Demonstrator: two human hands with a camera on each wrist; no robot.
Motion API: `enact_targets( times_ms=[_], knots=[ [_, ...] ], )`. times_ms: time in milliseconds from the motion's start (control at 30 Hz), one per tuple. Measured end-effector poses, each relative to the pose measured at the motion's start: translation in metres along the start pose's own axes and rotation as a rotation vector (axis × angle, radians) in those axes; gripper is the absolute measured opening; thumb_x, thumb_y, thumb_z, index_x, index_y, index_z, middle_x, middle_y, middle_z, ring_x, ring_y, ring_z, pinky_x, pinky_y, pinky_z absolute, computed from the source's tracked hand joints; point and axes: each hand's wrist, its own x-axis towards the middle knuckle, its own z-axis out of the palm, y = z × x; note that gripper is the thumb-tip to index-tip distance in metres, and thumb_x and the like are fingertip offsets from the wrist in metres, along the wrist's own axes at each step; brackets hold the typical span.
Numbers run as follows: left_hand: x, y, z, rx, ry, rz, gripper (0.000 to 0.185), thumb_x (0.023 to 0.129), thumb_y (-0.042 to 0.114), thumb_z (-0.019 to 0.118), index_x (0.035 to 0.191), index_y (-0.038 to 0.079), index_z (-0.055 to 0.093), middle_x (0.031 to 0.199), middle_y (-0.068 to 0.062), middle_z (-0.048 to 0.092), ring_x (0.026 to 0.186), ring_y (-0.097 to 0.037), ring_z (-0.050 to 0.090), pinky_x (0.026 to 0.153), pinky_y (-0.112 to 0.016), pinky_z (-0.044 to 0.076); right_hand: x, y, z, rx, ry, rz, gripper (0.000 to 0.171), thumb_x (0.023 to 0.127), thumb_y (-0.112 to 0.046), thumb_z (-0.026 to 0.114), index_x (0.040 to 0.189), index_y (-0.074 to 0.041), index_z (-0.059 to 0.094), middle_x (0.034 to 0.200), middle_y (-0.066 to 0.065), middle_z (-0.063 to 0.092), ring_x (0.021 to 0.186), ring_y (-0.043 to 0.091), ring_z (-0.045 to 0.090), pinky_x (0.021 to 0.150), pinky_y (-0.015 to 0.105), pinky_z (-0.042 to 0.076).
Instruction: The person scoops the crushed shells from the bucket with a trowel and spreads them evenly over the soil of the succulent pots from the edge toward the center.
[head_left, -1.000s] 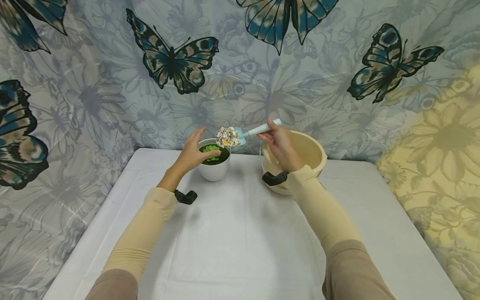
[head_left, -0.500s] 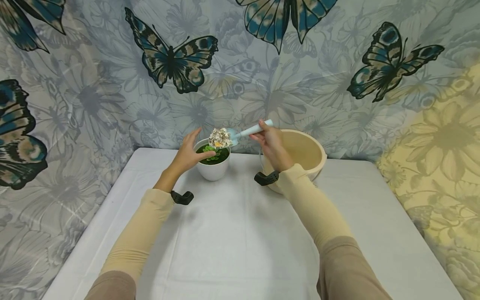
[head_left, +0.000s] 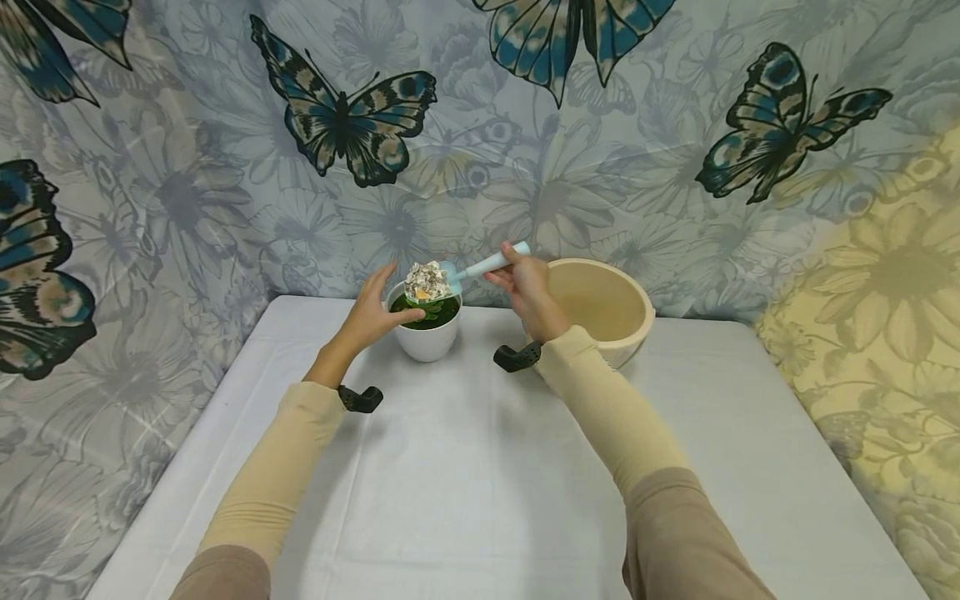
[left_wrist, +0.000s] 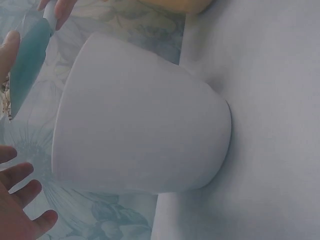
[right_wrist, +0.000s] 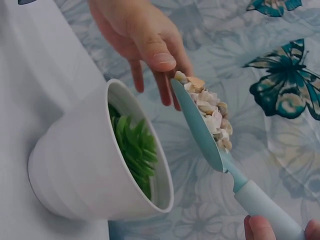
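Reaching forward with both arms in tan sleeves, you work at the far end of a white-covered table. Your right hand curls its fingers round the pale blue handle of a small trowel, held nearly level with its blade pointing toward your left hand. The blade carries a heap of small pale pebbles and hovers just above the rim of a white flowerpot.

Your left hand sits at the far-left side of the flowerpot, fingers straight and relaxed, holding nothing. Its thumb reaches over the rim just beside the tip of the trowel; whether it touches the rim or the blade is unclear. Inside the flowerpot, below the blade, is a green succulent on a dark filling.

Just to the right of your right hand stands a cream bowl, close to your wrist. Black wrist-camera mounts show under both forearms. Behind both hands hangs a grey-blue floral fabric backdrop printed with large blue and black butterflies, turning yellow at the far right.
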Motion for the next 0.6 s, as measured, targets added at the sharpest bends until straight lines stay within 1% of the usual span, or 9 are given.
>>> enact_targets(
  times_ms=[167, 267, 367, 467, 500, 600],
  knots=[
    [0.001, -0.007, 0.004, -0.006, -0.010, -0.019, 0.105, 0.079, 0.048, 0.077, 0.158, 0.017, 0.014, 0.164, -0.013, 0.010, 0.152, -0.038, 0.004, 0.116, -0.067, 0.016, 0.004, 0.005, 0.004, -0.019, 0.002, -0.008, 0.038, 0.098, -0.012, 0.058, 0.130, 0.008, 0.052, 0.068, 0.007, 0.064, 0.058, 0.016, 0.068, 0.057, 0.025, 0.059],
    [-0.001, -0.010, 0.006, 0.005, -0.023, -0.031, 0.106, 0.080, 0.048, 0.077, 0.158, 0.016, 0.013, 0.164, -0.013, 0.010, 0.152, -0.039, 0.001, 0.116, -0.068, 0.014, 0.006, 0.008, 0.005, -0.032, 0.007, -0.010, 0.038, 0.098, -0.012, 0.057, 0.131, 0.008, 0.052, 0.067, 0.007, 0.063, 0.058, 0.015, 0.068, 0.058, 0.026, 0.060],
    [-0.002, -0.012, 0.007, 0.012, -0.038, -0.046, 0.107, 0.079, 0.049, 0.077, 0.158, 0.015, 0.013, 0.164, -0.014, 0.010, 0.152, -0.039, 0.001, 0.117, -0.067, 0.013, 0.007, 0.011, 0.007, -0.040, 0.017, -0.010, 0.022, 0.098, -0.012, 0.058, 0.114, 0.004, 0.059, 0.069, 0.006, 0.063, 0.060, 0.015, 0.068, 0.059, 0.026, 0.060],
    [-0.002, -0.015, 0.008, 0.011, -0.049, -0.064, 0.108, 0.079, 0.049, 0.077, 0.158, 0.016, 0.013, 0.164, -0.016, 0.009, 0.152, -0.039, 0.004, 0.117, -0.066, 0.015, 0.008, 0.013, 0.008, -0.051, 0.024, -0.016, 0.008, 0.098, -0.011, 0.058, 0.096, -0.004, 0.058, 0.068, 0.006, 0.063, 0.059, 0.014, 0.068, 0.058, 0.026, 0.060],
    [-0.002, -0.016, 0.009, 0.008, -0.052, -0.071, 0.108, 0.079, 0.049, 0.077, 0.158, 0.017, 0.013, 0.164, -0.016, 0.009, 0.151, -0.039, 0.005, 0.117, -0.066, 0.016, 0.009, 0.013, 0.008, -0.055, 0.024, -0.016, 0.008, 0.098, -0.011, 0.058, 0.092, -0.005, 0.058, 0.068, 0.006, 0.063, 0.059, 0.014, 0.068, 0.058, 0.026, 0.060],
    [-0.001, -0.020, 0.010, 0.014, -0.056, -0.075, 0.108, 0.079, 0.050, 0.077, 0.158, 0.016, 0.012, 0.164, -0.016, 0.009, 0.151, -0.039, 0.008, 0.117, -0.066, 0.018, 0.009, 0.014, 0.008, -0.063, 0.021, -0.015, 0.010, 0.098, -0.011, 0.058, 0.090, -0.006, 0.057, 0.068, 0.005, 0.063, 0.059, 0.014, 0.067, 0.058, 0.025, 0.060]
  ],
)
